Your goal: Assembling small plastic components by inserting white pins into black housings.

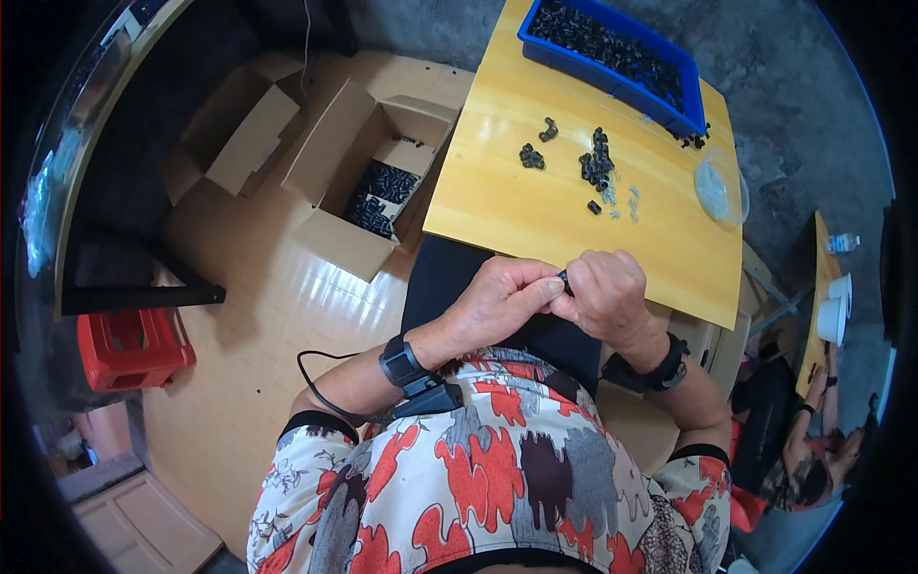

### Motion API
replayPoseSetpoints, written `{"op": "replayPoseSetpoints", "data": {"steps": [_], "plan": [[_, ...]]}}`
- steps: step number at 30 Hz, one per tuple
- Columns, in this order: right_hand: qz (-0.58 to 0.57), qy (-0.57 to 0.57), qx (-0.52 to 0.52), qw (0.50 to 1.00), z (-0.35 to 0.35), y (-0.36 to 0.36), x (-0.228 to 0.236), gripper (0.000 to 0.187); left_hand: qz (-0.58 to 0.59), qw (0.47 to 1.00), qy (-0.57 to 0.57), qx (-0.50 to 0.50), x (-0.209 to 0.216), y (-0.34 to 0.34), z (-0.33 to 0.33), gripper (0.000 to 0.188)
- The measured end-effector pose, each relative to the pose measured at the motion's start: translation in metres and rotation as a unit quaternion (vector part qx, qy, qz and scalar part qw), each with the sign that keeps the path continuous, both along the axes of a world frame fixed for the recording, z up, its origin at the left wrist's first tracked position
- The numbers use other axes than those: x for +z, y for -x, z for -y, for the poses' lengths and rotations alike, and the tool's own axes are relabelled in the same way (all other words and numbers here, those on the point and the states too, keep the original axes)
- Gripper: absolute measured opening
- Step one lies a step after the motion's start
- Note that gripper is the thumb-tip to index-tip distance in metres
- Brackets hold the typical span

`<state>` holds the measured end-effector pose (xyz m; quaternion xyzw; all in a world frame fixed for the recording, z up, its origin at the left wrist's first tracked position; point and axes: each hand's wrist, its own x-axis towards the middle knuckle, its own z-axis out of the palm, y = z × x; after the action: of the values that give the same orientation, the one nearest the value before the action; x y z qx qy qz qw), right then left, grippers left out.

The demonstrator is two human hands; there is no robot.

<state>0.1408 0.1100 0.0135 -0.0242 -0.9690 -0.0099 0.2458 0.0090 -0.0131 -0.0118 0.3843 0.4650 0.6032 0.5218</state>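
Note:
My left hand (499, 298) and my right hand (609, 295) meet just off the near edge of the yellow table (516, 201). Both are closed around one small black part (564, 279), pinched between the left thumb and index finger and gripped by the right fingers. Most of it is hidden, so its exact kind cannot be told. Beyond the hands, a pile of small black parts (597, 163) lies on the table, with little clear pieces (633, 203) beside it. A lone black part (594, 207) sits nearest to my hands. Two smaller black clusters (532, 156) lie to the left.
A blue tray (612, 80) full of black parts stands at the table's far side. At the right edge is a clear round tub (734, 196) of small pieces. Left on the floor are an open cardboard box (330, 244) holding black parts and a red stool (134, 359). Another person (813, 450) sits far right.

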Motion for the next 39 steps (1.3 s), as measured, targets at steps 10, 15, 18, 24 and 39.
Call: {"op": "replayPoseSetpoints", "data": {"steps": [10, 15, 18, 24, 39], "plan": [[0.031, 0.415, -0.048, 0.908, 0.003, 0.003, -0.006, 0.04, 0.035, 0.995, 0.087, -0.032, -0.022, 0.019, 0.002, 0.021], [0.075, 0.493, -0.057, 0.865, 0.002, 0.01, -0.01, 0.036, 0.058, 0.995, 0.085, 0.017, -0.026, 0.047, 0.017, 0.02], [0.05, 0.343, -0.103, 0.932, -0.012, 0.0, -0.014, 0.023, -0.001, 0.977, 0.133, 0.167, -0.028, 0.092, 0.03, 0.015], [-0.016, 0.284, -0.238, 0.929, -0.051, -0.015, -0.039, 0.01, -0.07, 0.904, 0.236, 0.351, -0.088, 0.2, 0.047, 0.052], [-0.023, 0.342, -0.29, 0.894, -0.064, -0.001, -0.065, 0.018, 0.011, 0.984, 0.02, 0.177, -0.025, 0.082, -0.016, 0.026]]}}
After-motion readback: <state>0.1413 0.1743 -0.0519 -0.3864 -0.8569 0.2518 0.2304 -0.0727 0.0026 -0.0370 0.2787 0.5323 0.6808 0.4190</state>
